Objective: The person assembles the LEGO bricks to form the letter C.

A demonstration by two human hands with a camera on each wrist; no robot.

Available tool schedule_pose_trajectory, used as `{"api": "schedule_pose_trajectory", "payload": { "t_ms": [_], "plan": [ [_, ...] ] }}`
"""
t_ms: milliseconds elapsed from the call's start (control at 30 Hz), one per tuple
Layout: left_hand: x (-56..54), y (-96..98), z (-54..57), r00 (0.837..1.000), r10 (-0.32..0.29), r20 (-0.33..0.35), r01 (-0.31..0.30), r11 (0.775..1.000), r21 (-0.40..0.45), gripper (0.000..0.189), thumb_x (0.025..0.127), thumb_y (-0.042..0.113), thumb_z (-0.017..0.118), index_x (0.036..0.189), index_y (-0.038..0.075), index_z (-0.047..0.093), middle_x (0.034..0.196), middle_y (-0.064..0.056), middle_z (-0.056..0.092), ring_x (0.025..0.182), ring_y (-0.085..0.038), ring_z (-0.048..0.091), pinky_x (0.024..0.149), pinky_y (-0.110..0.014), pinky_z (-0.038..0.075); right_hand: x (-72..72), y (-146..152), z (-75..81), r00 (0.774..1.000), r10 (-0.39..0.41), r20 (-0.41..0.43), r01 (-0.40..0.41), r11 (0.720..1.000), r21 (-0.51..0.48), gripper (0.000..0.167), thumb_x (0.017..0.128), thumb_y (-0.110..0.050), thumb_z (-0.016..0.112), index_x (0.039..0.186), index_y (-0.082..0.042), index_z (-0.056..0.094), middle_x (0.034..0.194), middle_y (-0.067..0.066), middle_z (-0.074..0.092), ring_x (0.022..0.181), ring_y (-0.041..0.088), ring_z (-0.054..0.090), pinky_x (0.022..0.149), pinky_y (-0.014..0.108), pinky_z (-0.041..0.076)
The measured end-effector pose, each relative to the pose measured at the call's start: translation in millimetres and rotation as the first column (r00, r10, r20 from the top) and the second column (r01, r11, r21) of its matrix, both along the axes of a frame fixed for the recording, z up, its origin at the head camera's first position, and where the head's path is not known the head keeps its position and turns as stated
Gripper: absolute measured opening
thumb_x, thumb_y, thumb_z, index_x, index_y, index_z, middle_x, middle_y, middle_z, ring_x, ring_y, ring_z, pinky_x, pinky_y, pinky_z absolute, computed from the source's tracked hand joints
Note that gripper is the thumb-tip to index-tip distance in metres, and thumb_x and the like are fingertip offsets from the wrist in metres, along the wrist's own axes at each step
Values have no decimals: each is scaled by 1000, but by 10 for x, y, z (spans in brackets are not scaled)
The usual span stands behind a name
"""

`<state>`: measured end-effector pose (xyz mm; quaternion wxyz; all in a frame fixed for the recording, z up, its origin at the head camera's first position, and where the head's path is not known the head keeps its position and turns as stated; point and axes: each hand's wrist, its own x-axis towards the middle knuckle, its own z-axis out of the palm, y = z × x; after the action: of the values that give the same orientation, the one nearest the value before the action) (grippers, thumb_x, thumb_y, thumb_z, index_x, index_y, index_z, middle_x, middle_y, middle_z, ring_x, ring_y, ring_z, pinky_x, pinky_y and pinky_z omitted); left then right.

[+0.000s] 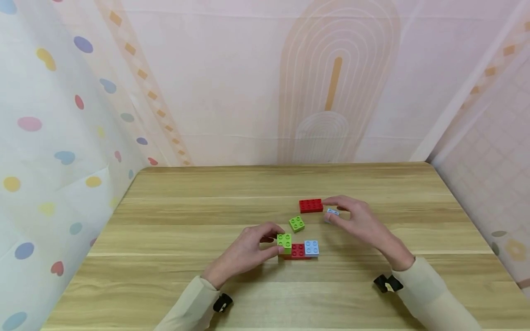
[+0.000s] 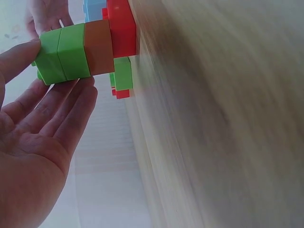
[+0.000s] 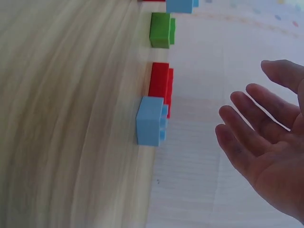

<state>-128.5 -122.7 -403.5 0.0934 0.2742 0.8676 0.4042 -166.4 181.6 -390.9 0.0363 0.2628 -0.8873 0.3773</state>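
My left hand (image 1: 250, 248) pinches the green bricks (image 2: 63, 54) of a small stack between thumb and fingers. Below them, in the left wrist view, comes a brownish-orange brick (image 2: 99, 47), set on one end of a long red brick (image 1: 297, 251). A light blue brick (image 1: 312, 247) sits at that red brick's other end. Over to the right, my right hand (image 1: 362, 220) hovers with fingers apart, holding nothing. Beneath its thumb and fingers lies a loose light blue brick (image 3: 150, 121), partly hidden in the head view.
A loose green brick (image 1: 296, 224) lies just behind the built piece. Farther back is a studded red brick (image 1: 311, 206), left of the right hand's fingertips. The wooden table (image 1: 186, 197) ends at a patterned cloth backdrop (image 1: 232, 92), with cloth at both sides too.
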Motion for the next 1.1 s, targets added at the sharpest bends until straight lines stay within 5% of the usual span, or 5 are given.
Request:
{"api": "schedule_pose_trajectory", "payload": {
  "t_ms": [467, 767, 1100],
  "plan": [
    [13, -8, -1, 1000, 5, 17, -5, 1000, 15, 31, 94, 27, 70, 122, 14, 62, 119, 3, 66, 109, -16, 63, 96, -36, 52, -163, -114, -20, 991, 119, 66, -122, 991, 51, 40, 93, -25, 72, 129, -9, 65, 129, 3, 64, 119, 27, 59, 98, 49, 49],
    [4, 6, -18, 1000, -1, -1, 1, 1000, 16, 31, 94, 25, 71, 121, 15, 62, 119, 3, 66, 109, -16, 63, 97, -36, 51, -264, -242, -27, 954, 235, 188, -242, 970, 15, 40, 92, -20, 73, 129, -7, 64, 132, 7, 62, 118, 27, 59, 98, 50, 49],
    [-2, 14, -28, 1000, -3, -7, 3, 1000, 11, 31, 94, 24, 71, 122, 15, 62, 121, 2, 66, 110, -16, 63, 96, -34, 51, -369, -379, -83, 924, 307, 229, -324, 945, 42, 42, 93, -17, 71, 132, -5, 61, 128, 11, 64, 116, 27, 61, 98, 47, 49]
  ]
}}
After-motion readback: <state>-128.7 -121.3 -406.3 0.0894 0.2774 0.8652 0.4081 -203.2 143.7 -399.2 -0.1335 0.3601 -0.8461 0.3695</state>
